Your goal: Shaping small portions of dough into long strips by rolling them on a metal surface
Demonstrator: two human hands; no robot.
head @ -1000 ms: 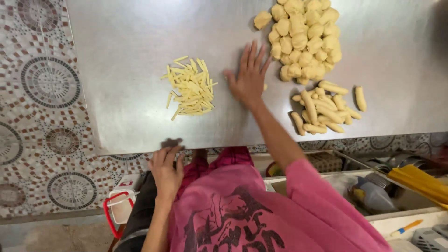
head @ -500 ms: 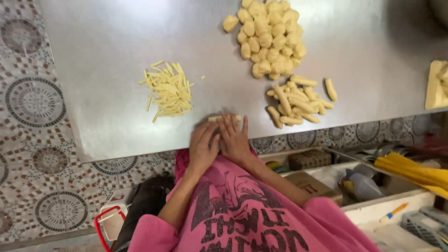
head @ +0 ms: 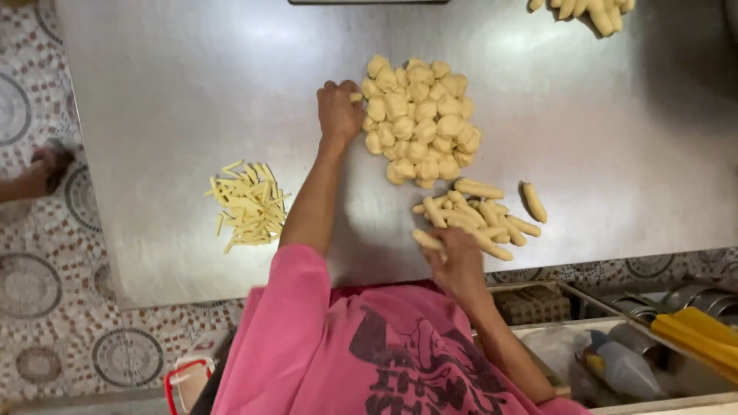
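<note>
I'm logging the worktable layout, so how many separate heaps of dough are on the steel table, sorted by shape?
Heaps of round dough lumps: 1, the left hand touching it
Heaps of rolled dough logs: 2, counting the one at the far edge
Heaps of thin dough strips: 1
Total: 4 heaps

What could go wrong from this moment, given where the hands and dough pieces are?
The right hand sets a rolled dough log near the steel table edge; it might roll off. The left hand reaching into the pile of dough lumps may nudge lumps together so they stick.
</note>
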